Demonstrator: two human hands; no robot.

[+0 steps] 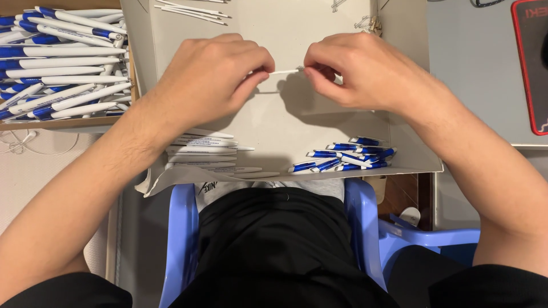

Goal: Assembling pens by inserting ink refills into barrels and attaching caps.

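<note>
Left hand (214,77): pinches one end of a thin white refill (283,72)
Right hand (357,71): pinches the other end
Below: white barrels (202,151), blue caps (342,159) in a tray (285,122)

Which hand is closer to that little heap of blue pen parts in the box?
Right. The right hand is above the blue pen parts; the left hand is farther, up-left of them.

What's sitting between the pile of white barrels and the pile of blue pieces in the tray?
Nothing: in the head view, the stretch of tray floor between the white barrels and the blue pieces is bare cardboard, shaded by the hands above.
</note>
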